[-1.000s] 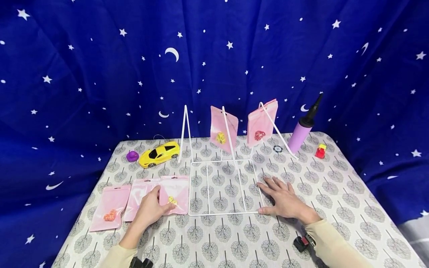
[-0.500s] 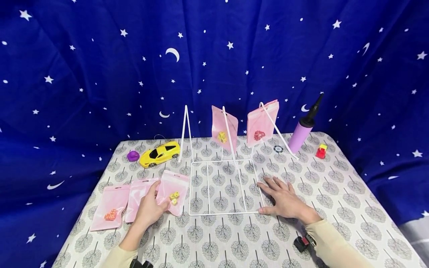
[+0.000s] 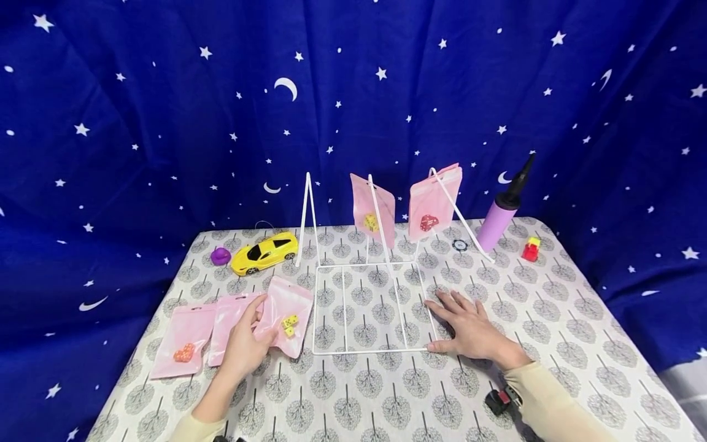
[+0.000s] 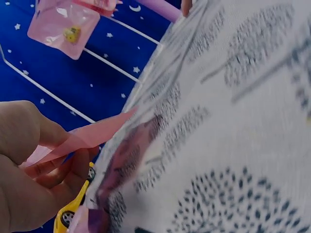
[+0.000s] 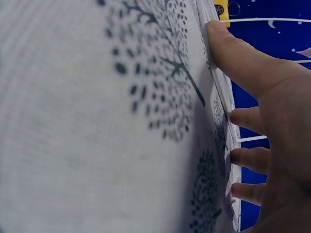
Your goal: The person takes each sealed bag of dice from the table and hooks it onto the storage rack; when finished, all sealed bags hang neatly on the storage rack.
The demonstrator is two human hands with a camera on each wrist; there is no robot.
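My left hand pinches the left edge of a pink zip bag with yellow dice inside. That bag is tilted and lifted off the cloth, as the left wrist view shows with the pink bag between thumb and fingers. Two more pink bags lie to the left: one partly behind the hand, the other with orange dice. My right hand rests with spread fingers on the table at the right side of a white wire rack. Pink bags with yellow dice and red dice hang from its arms.
Behind the flat bags stand a yellow toy car and a small purple object. A purple hand pump, a small round disc and a red-and-yellow toy are at the right. A starry blue curtain hangs behind.
The bag with yellow dice, flat on the cloth a second ago, has been raised and tilted in my left hand. My right hand has stayed in place by the rack.
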